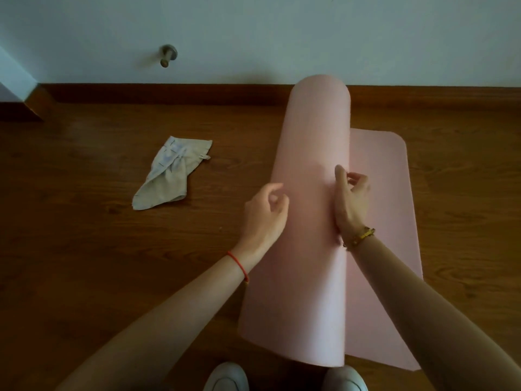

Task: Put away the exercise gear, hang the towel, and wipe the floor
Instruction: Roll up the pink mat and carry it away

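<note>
A pink exercise mat point(307, 249) lies on the wooden floor, mostly rolled into a thick roll running away from me. A short flat flap of it still lies to the roll's right. My left hand point(265, 213) rests against the roll's left side with loosely curled fingers. My right hand point(351, 203) presses on the roll's right upper side, thumb stretched along it and fingers loosely bent over the flap. A crumpled beige towel point(169, 173) lies on the floor to the left of the mat.
A brown skirting board point(169, 93) runs along the pale wall behind. A metal knob point(168, 54) sticks out of the wall low down. A wall corner point(19, 88) juts in at the far left. My white shoes point(227, 378) show at the bottom edge.
</note>
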